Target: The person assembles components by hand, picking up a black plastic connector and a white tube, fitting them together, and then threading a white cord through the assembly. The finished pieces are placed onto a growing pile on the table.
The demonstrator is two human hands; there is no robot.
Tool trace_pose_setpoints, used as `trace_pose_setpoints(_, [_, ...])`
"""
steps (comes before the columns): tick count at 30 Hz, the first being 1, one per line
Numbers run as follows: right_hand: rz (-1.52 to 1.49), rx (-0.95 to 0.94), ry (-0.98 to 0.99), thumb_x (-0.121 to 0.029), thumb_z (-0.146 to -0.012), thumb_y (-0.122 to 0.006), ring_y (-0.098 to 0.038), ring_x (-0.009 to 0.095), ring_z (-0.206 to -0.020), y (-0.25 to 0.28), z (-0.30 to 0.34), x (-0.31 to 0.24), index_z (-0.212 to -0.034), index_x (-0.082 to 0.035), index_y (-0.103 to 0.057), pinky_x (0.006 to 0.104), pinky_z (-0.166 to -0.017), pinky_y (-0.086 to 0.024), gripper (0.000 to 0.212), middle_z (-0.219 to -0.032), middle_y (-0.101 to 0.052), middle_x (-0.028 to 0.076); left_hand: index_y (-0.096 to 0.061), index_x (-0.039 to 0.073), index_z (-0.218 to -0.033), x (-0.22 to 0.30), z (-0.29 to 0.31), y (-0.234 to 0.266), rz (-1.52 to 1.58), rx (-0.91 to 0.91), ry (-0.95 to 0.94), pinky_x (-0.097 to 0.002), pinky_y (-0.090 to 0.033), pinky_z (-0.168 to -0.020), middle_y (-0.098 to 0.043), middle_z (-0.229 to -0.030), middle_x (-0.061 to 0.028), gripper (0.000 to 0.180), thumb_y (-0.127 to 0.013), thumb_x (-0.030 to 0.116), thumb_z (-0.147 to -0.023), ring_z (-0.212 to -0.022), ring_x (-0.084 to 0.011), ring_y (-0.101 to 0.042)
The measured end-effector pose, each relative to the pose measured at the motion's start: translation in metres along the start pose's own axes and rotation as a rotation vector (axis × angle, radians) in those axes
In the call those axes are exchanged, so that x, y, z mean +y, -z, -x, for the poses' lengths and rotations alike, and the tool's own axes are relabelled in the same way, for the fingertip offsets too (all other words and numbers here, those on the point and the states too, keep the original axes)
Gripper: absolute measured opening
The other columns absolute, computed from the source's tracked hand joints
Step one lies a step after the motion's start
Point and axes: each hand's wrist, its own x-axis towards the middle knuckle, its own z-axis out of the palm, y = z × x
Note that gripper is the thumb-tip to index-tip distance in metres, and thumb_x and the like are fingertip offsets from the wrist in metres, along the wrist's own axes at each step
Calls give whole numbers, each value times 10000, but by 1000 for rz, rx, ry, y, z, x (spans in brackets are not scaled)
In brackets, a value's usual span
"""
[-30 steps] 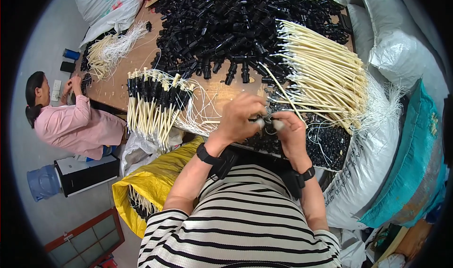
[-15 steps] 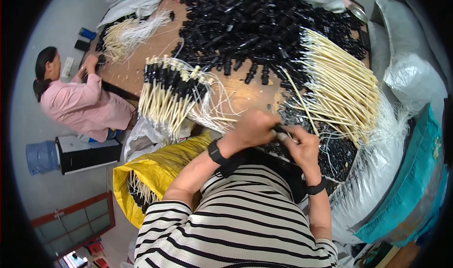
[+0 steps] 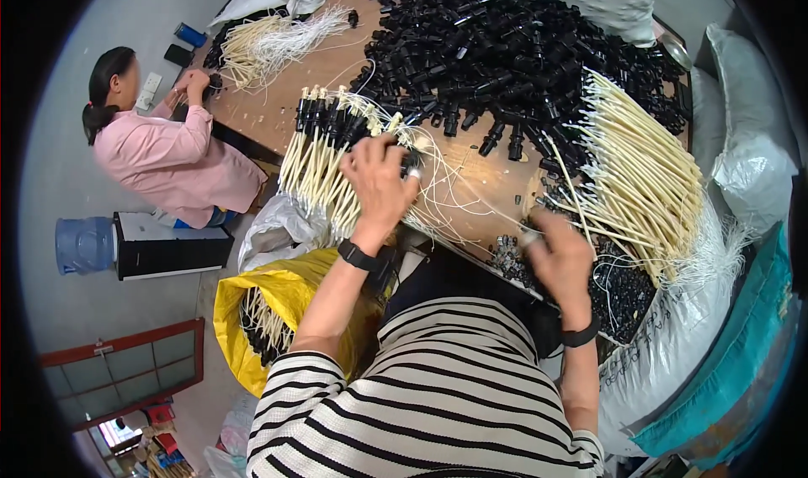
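My left hand [image 3: 379,179] is over the right end of a bundle of cream tubes with black fittings [image 3: 324,154], its fingers bent but apart. A dark fitting shows between thumb and fingers; it seems to lie in the bundle. Loose white wires [image 3: 450,196] trail from that end across the table. My right hand [image 3: 557,255], smeared by motion, hovers at the table's near edge above small black parts [image 3: 619,297], thumb and fingers apart. One thin wire runs toward its fingertips; I cannot tell whether they touch. Beside this hand lies a stack of cream tubes [image 3: 644,175] with white wire ends.
A heap of black fittings [image 3: 480,49] covers the table's far side. Below the bundle stands a yellow sack [image 3: 286,284] with tubes inside. White sacks [image 3: 673,343] and a teal sack [image 3: 724,394] line the right. At the left, another person [image 3: 168,154] works at the table.
My hands, together at a dark piece before, have parted. The left has moved up and left to the bundle; the right has shifted slightly right. The whole view has shifted a little.
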Motion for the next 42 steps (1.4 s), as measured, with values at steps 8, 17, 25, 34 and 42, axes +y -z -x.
trace_pose_setpoints(8, [167,129,-148,-106,-759,-720,-647,323,-819,-1,5,23,-975,-61,-672,379,-682,-511,226,-937,-662,134,-638,65,-1049,57,-27,-53,450,-117,-167,-408,-433,-858,-572,-1100,-118,376,-676,123,-680,-997,-309,-537])
trace_pose_setpoints(17, [425,162,-220,-76,-791,-632,-586,352,-694,17,11,53,-920,-61,-597,436,-598,-442,135,-784,-587,156,-618,48,-914,71,-45,-81,513,-315,-34,-380,-474,-685,-569,-799,-118,213,-649,61,-704,-747,-330,-587])
trace_pose_setpoints(25, [-48,22,-435,-115,-847,-626,-537,161,-546,21,20,24,-1009,-25,-670,287,-544,-420,191,-641,-578,104,-601,40,-1088,30,0,-47,431,-390,-66,-388,-489,-759,-607,-895,-147,360,-585,-34,-735,-840,-342,-599])
trace_pose_setpoints(34, [-313,-57,-369,-93,-869,-641,-559,74,-636,16,38,23,-1010,8,-695,240,-585,-442,182,-727,-659,65,-604,19,-1008,57,-5,-41,826,-486,-72,-369,-485,-852,-662,-1008,-151,252,-572,-50,-768,-973,-322,-625])
trace_pose_setpoints(42, [110,74,-154,-32,-744,-673,-642,330,-724,0,25,15,-998,-68,-677,368,-641,-515,256,-839,-666,127,-575,80,-975,96,6,-22,550,-425,-530,-388,-467,-777,-593,-816,-97,247,-645,44,-740,-834,-289,-610])
